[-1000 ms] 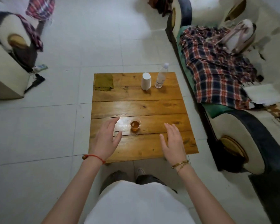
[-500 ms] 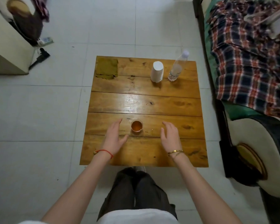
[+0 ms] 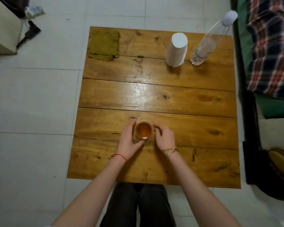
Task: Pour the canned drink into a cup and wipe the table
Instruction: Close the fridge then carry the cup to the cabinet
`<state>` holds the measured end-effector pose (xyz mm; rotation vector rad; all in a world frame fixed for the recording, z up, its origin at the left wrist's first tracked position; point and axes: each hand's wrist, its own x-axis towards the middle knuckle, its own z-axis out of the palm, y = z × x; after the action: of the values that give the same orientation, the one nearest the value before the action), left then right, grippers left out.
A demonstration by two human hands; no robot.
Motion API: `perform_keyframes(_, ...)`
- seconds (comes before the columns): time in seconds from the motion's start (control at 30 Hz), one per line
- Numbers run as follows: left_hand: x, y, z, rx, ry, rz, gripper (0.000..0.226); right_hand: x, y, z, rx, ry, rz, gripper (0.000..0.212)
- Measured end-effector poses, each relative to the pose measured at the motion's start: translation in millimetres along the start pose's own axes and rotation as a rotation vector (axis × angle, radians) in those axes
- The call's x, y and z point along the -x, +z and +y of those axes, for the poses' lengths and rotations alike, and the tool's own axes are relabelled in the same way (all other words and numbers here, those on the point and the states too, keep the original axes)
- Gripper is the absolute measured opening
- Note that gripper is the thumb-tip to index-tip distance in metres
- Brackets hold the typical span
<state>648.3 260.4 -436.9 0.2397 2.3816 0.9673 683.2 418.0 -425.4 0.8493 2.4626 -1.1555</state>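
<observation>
One cup [image 3: 143, 132], clear and holding amber drink, stands on the counter [image 3: 179, 95] toward its 6 o'clock edge. My left hand [image 3: 129, 141] and right hand [image 3: 165, 137] curl around its sides, touching it. At 12 o'clock stand one white paper roll [image 3: 177, 49] and one clear bottle [image 3: 206, 45]; one green cloth [image 3: 104, 45] lies at 11 o'clock. Bare wood lies between.

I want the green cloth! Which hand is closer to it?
Left. The left hand holds the cup on the cloth's side; the right hand holds the cup's other side, farther away.
</observation>
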Motion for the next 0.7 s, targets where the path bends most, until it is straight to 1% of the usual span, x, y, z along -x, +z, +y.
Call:
perform_keyframes(0.13, -8, 6, -7, 0.084, 0.055, 0.042, 0.082, -4, 9, 1, -0.041, -0.011, 0.007, 0.027)
perform_keyframes(0.23, -10, 7, -8, 0.093, 0.092, 0.045, 0.074, -6, 14, 0, -0.066, 0.008, 0.015, 0.025)
perform_keyframes(0.37, -6, 3, -7, 0.138, 0.095, 0.061, 0.066, -3, 14, -3, -0.083, 0.030, -0.012, 0.026)
perform_keyframes(0.57, 23, -25, 15, 0.173, 0.100, 0.096, 0.061, 21, 2, -28, -0.163, 0.089, -0.089, 0.027)
perform_keyframes(0.7, 57, -55, 34, 0.198, 0.077, 0.095, 0.066, 52, -13, -53, -0.253, 0.101, -0.125, 0.026)
